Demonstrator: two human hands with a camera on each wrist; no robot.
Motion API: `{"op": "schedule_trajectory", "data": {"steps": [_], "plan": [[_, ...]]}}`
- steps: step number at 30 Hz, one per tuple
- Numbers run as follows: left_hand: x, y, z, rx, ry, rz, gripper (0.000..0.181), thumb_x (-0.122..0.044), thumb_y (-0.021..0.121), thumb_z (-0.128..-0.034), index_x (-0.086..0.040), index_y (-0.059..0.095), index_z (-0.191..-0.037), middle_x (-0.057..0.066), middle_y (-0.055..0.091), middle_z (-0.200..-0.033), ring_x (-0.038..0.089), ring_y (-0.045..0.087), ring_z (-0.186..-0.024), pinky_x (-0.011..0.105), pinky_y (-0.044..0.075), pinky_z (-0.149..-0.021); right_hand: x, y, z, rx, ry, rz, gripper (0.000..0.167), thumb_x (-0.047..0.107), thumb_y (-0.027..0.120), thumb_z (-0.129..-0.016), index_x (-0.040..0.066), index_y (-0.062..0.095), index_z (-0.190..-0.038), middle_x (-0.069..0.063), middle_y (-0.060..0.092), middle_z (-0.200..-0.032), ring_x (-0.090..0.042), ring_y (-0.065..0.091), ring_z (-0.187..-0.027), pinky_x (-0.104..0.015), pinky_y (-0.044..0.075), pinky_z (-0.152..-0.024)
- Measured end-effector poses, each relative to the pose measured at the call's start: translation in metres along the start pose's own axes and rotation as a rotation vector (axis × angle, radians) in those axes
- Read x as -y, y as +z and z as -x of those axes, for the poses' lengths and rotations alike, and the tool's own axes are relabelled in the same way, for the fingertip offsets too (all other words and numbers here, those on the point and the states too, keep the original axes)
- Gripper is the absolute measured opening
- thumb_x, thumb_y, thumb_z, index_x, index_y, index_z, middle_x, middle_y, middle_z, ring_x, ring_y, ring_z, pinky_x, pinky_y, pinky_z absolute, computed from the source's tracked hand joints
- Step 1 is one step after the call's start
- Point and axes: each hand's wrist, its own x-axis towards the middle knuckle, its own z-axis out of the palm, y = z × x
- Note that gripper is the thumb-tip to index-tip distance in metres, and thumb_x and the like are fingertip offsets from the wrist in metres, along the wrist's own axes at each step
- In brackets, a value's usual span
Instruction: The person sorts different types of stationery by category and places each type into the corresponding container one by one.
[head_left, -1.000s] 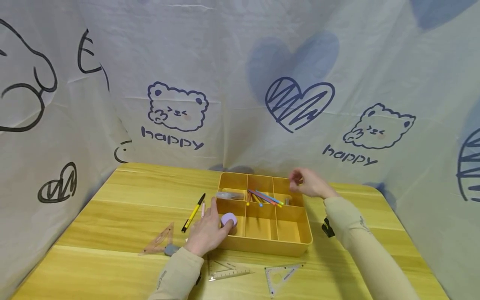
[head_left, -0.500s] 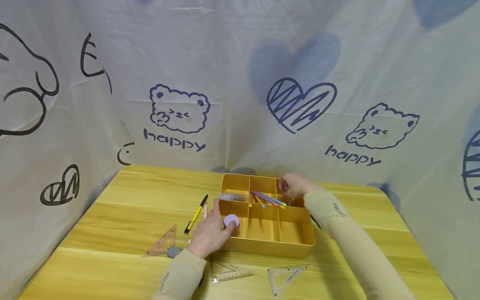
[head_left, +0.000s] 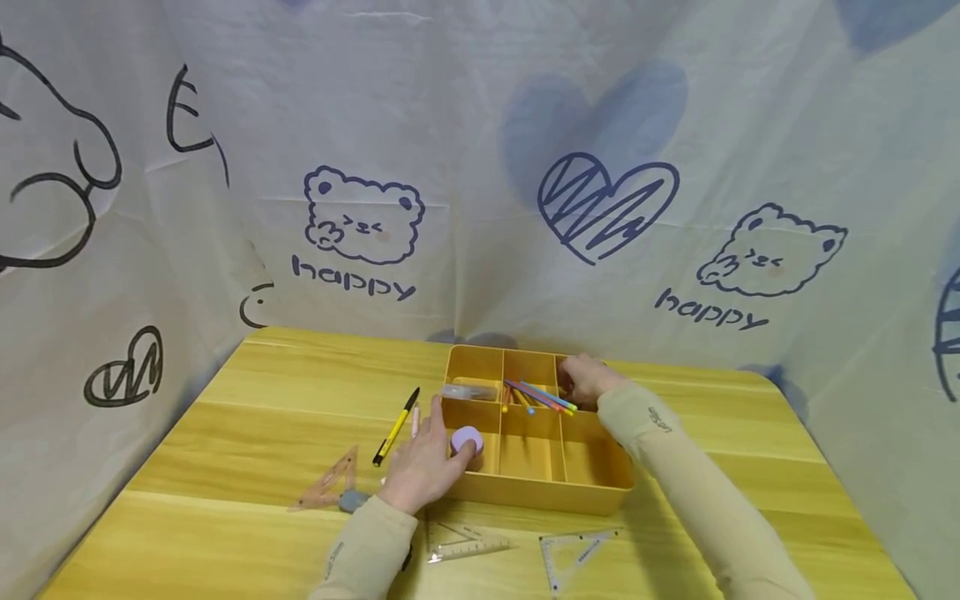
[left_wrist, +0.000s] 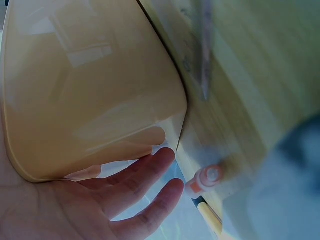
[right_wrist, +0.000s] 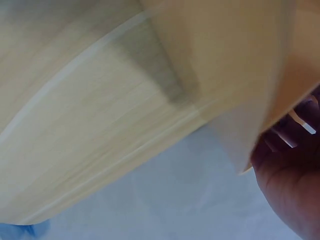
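A yellow-orange organizer box with several compartments stands on the table. My left hand rests at its left wall; in the left wrist view its fingers stretch along the outside. The thumb reaches over to a lilac round item in the front left compartment. My right hand reaches down into the back right compartment. Its fingertips are hidden, and the right wrist view shows only partly curled fingers behind the box rim. Colored pencils and a clear-capped item lie across the back compartments.
Left of the box lie a yellow-black pen, a pink pen, a pink set square and a grey item. In front lie a clear set square and another set square. A printed cloth hangs behind.
My right hand has moved left and down, from above the box's back right corner into that compartment. The left hand stays at the box's left side.
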Motion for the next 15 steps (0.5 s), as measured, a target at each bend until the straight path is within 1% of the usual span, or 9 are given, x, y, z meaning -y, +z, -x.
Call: {"op": "schedule_trajectory", "data": {"steps": [4, 5, 7, 11, 13, 15], "plan": [[0.0, 0.003, 0.001, 0.005, 0.001, 0.002, 0.092, -0.047, 0.059, -0.0954, 0.002, 0.014, -0.159, 0.027, 0.048, -0.15, 0.044, 0.068, -0.099, 0.063, 0.051, -0.088, -0.008, 0.006, 0.003, 0.002, -0.016, 0.012, 0.005, 0.005, 0.074, -0.086, 0.003, 0.07, -0.088, -0.008, 0.068, -0.083, -0.02, 0.061, -0.075, -0.033, 0.054, -0.07], [0.001, 0.004, 0.001, 0.008, 0.0, 0.003, 0.092, -0.047, 0.06, -0.0954, 0.002, 0.014, -0.159, 0.027, 0.048, -0.15, 0.043, 0.068, -0.098, 0.063, 0.051, -0.087, -0.009, 0.007, 0.004, -0.008, -0.028, 0.003, 0.007, 0.006, 0.075, -0.085, 0.002, 0.07, -0.088, -0.008, 0.069, -0.083, -0.02, 0.061, -0.076, -0.033, 0.055, -0.071], [0.0, 0.004, 0.001, 0.013, 0.0, 0.005, 0.093, -0.047, 0.059, -0.0956, 0.002, 0.013, -0.159, 0.028, 0.048, -0.15, 0.043, 0.068, -0.097, 0.063, 0.052, -0.086, -0.013, 0.007, 0.006, -0.033, -0.052, -0.055, 0.01, 0.005, 0.076, -0.084, 0.0, 0.069, -0.09, -0.011, 0.07, -0.086, -0.022, 0.062, -0.078, -0.036, 0.056, -0.074], [0.0, 0.003, 0.0, 0.023, -0.001, 0.012, 0.092, -0.047, 0.059, -0.0962, 0.002, 0.012, -0.16, 0.028, 0.047, -0.151, 0.044, 0.068, -0.098, 0.064, 0.051, -0.087, -0.018, 0.003, 0.016, -0.151, -0.106, -0.152, 0.014, 0.001, 0.075, -0.084, -0.004, 0.068, -0.095, -0.018, 0.071, -0.095, -0.029, 0.065, -0.088, -0.045, 0.056, -0.086], [0.0, 0.002, -0.001, 0.026, -0.003, 0.01, 0.092, -0.047, 0.058, -0.0965, 0.001, 0.011, -0.16, 0.028, 0.046, -0.151, 0.046, 0.067, -0.102, 0.065, 0.05, -0.089, -0.019, -0.001, 0.025, -0.215, -0.113, -0.181, 0.015, 0.0, 0.072, -0.086, -0.005, 0.068, -0.099, -0.019, 0.072, -0.099, -0.032, 0.066, -0.094, -0.049, 0.055, -0.092], [0.0, 0.001, -0.001, 0.028, -0.006, 0.006, 0.092, -0.047, 0.058, -0.0968, 0.001, 0.01, -0.16, 0.028, 0.045, -0.152, 0.046, 0.067, -0.102, 0.065, 0.05, -0.091, -0.018, -0.005, 0.037, -0.276, -0.118, -0.205, 0.016, 0.0, 0.07, -0.088, -0.006, 0.069, -0.102, -0.021, 0.072, -0.103, -0.036, 0.067, -0.098, -0.052, 0.054, -0.095]]}}
